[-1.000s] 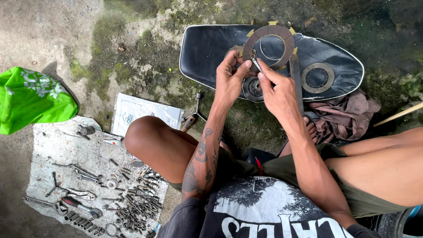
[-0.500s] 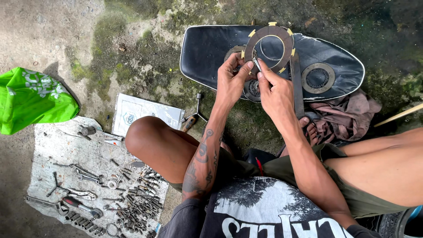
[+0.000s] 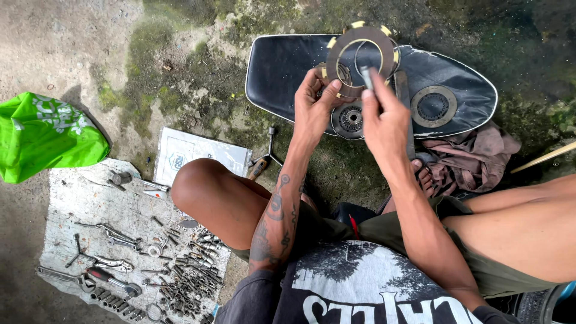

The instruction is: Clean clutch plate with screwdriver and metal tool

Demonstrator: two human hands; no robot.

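My left hand (image 3: 316,107) holds up a stack of brown ring-shaped clutch plates (image 3: 359,57) with yellowish tabs around the rim. My right hand (image 3: 384,117) pinches a thin metal ring at the front of the stack with thumb and fingers. Both hands hover over a black motorcycle seat (image 3: 282,72) lying on the ground. On the seat lie a round toothed clutch hub (image 3: 350,119), just under my hands, and another round plate (image 3: 433,106) to the right.
A brown rag (image 3: 474,153) lies beside the seat. A T-handle wrench (image 3: 267,157) and a white packet (image 3: 198,155) lie near my left knee. A cloth (image 3: 90,204) with wrenches, pliers and several bolts is at lower left, a green bag (image 3: 45,141) beyond it.
Both hands have lifted the plate stack slightly and my right fingers have shifted onto the thin ring at its front.
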